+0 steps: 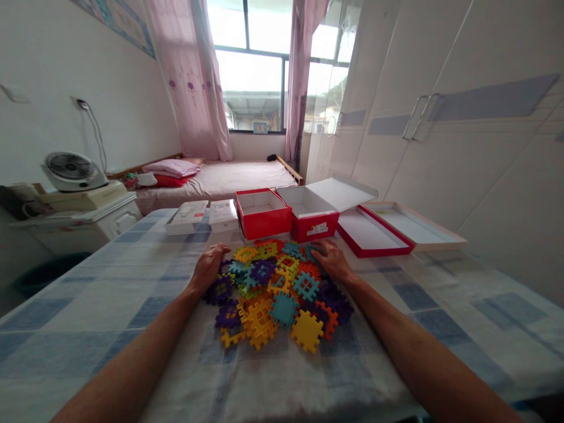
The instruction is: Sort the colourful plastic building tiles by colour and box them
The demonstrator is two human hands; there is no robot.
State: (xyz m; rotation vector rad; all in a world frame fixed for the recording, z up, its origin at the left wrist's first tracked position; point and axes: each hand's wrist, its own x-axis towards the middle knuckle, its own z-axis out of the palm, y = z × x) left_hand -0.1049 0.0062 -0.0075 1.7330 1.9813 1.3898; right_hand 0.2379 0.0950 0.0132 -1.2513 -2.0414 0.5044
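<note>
A heap of plastic interlocking building tiles (264,270) with toothed edges lies on the table. They are yellow, purple, teal, green and orange-red, some solid and some with window-like cut-outs. My left hand (208,269) rests at the far left edge of the heap, its fingers loosely bent and partly hidden, holding no tile that I can see. Over the far right edge, my right hand (332,259) lies with its fingers spread, touching the tiles near a teal one. At the near side of the heap are a solid yellow tile (307,332) and a solid teal tile (284,309).
Behind the heap stand two white boxes, a red open box (264,222), another red box (315,226) with its white flap raised, and two shallow lids (374,235). A checked cloth (176,364) covers the table. A bed, a fan (73,170) and wardrobes stand beyond.
</note>
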